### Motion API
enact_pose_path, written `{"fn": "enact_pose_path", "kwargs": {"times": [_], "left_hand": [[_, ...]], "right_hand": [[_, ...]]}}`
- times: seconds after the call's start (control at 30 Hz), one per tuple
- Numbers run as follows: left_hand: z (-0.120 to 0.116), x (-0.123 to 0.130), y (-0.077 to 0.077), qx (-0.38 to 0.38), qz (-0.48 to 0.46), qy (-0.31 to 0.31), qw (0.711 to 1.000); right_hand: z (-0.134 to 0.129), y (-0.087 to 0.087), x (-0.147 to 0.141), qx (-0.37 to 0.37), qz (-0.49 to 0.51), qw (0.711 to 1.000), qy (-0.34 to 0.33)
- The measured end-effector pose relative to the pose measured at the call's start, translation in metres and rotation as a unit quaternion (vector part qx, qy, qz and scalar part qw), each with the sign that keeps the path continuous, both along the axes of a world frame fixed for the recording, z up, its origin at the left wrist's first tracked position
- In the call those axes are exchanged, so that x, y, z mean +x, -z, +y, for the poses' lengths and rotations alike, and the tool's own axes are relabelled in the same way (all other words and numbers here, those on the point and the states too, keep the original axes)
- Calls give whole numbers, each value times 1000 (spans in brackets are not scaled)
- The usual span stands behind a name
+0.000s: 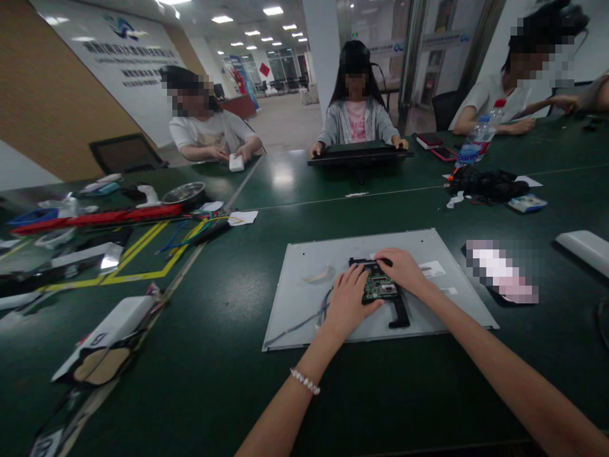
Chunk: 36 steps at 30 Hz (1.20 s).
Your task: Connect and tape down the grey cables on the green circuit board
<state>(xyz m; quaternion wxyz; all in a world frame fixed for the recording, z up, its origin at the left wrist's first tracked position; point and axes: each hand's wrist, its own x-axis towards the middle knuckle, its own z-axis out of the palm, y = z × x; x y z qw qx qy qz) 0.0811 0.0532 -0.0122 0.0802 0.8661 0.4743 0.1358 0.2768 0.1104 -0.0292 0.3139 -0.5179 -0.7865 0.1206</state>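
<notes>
A flat grey metal panel (295, 285) lies on the table in front of me. On it sits a green circuit board (382, 290) with a black plastic bracket (399, 314) around it. My left hand (349, 295) grips the board's left side, its fingers over the upper part and the thumb at the lower edge. With its fingers bent, my right hand (402, 270) holds the bracket's upper edge; a small dark end shows at its fingertips. A grey cable (299, 328) runs from beneath my left hand across the panel. Part of the board is hidden by both hands.
A phone (499, 273) lies right of the panel. Black cables (490, 184) and bottles (473, 143) stand farther back. To the left are a white-and-black pack (109, 336), a metal bowl (184, 193) and loose wires (195, 235). Across the table a person holds a black screen (360, 155).
</notes>
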Motion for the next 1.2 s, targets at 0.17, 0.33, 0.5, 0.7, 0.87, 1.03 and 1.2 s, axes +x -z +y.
{"fn": "enact_pose_path", "kwargs": {"times": [0.17, 0.33, 0.5, 0.7, 0.87, 1.03, 1.2], "left_hand": [[-1, -1, 0, 7, -6, -3, 1000], [-1, 0, 0, 10, -9, -3, 1000], [-2, 0, 0, 5, -1, -3, 1000], [-2, 0, 1, 5, 1, -1, 1000], [-3, 0, 1, 11, -5, -3, 1000], [-7, 0, -7, 26, 8, -6, 1000], [3, -24, -26, 80, -14, -80, 993]], "right_hand": [[-1, 0, 0, 3, 17, 1000, -6], [0, 3, 0, 4, 32, 999, -7], [1, 5, 0, 8, 46, 999, -10], [2, 7, 1, 14, 61, 998, -14], [3, 10, 2, 18, 68, 997, -20], [3, 12, 2, 26, 76, 996, -23], [2, 12, 4, 29, 86, 996, -24]]}}
